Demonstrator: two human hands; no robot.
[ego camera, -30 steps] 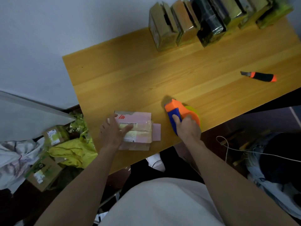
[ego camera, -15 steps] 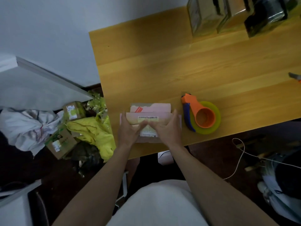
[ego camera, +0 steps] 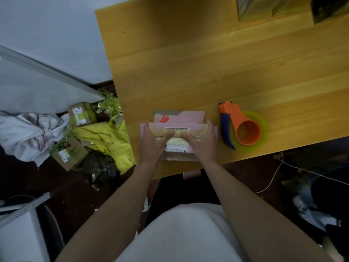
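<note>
Item: pink box [ego camera: 181, 118], flaps partly folded, at the near edge of the wooden table [ego camera: 188, 63], just left of the orange tape dispenser [ego camera: 245, 129]. We clasp it at both ends: left hand [ego camera: 151, 143] and right hand [ego camera: 204, 143] curl round it, thumbs pressing the labelled flap down.

Left hand [ego camera: 151, 146]: bare, and there's nothing worn on fingers or wrist.
Right hand [ego camera: 203, 146]: bare too, uncovered right to the wrist.
Left forearm [ego camera: 117, 205]: unsleeved from the left hand back to the frame's bottom edge.
Right forearm [ego camera: 255, 205]: unsleeved likewise, behind the right hand.
Plain whitish cloth garment [ego camera: 181, 235]: behind both hands, between the forearms; smooth, rounded, softly folded. Which piece of clothing it is can't be told.
</note>
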